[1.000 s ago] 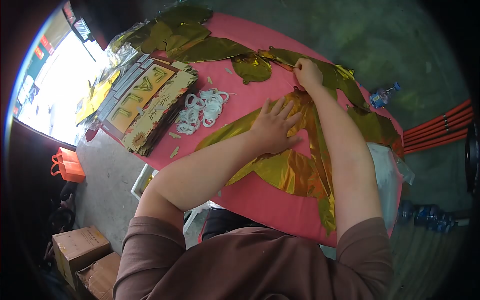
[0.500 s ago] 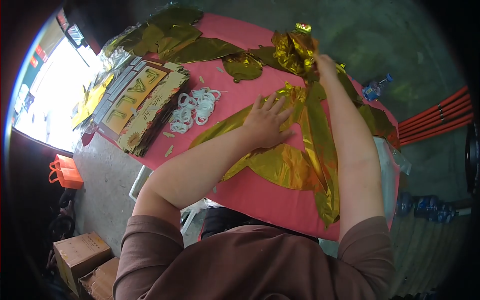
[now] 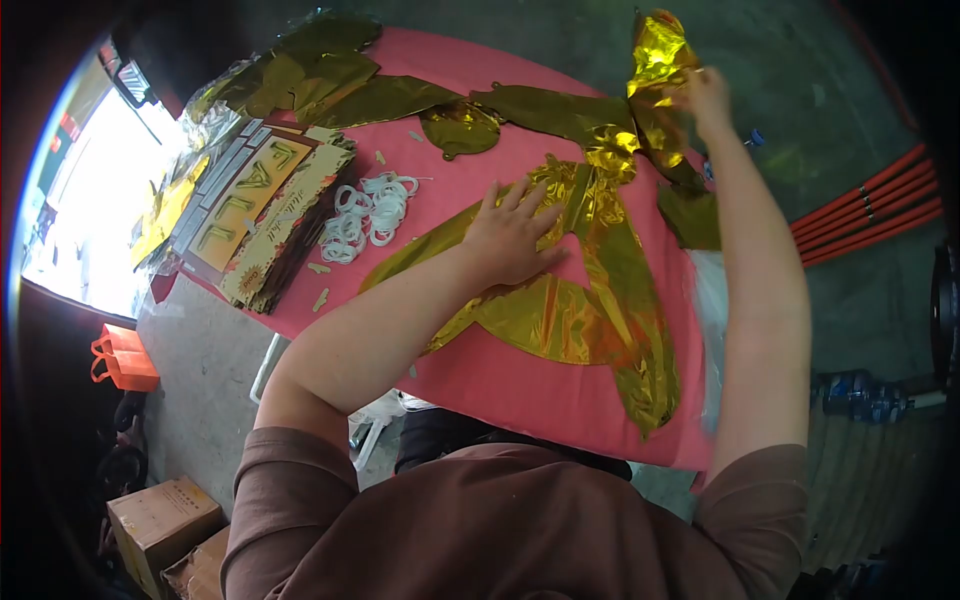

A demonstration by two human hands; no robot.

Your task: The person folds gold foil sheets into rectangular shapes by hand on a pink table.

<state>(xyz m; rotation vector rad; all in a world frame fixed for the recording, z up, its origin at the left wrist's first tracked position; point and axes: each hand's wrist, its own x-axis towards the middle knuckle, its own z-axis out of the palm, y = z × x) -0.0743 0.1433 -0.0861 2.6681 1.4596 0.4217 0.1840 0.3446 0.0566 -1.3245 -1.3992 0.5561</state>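
Note:
My left hand (image 3: 512, 238) lies with spread fingers on a flat, uninflated gold foil balloon (image 3: 545, 325), which is spread over the pink tablecloth (image 3: 500, 400). At the far right side of the table, my right hand (image 3: 706, 102) has its fingers closed on a bunched-up gold foil balloon (image 3: 660, 75), held up near the table edge. Its crinkled lower part hangs down by the top of the spread foil. More flat gold foil balloons (image 3: 545, 108) trail along the far side of the table.
Left of my hand lie coils of white string (image 3: 372, 213) and a stack of printed "FALL" cards (image 3: 270, 205). Small pale tabs (image 3: 320, 299) are scattered near them. Orange-red poles (image 3: 865, 205) lean at the right; an orange bag (image 3: 124, 358) and cardboard boxes (image 3: 165, 528) are on the left.
My right hand has moved up and right, lifting and stretching out the crumpled gold foil. My left hand stays on the spread foil. The view has shifted slightly.

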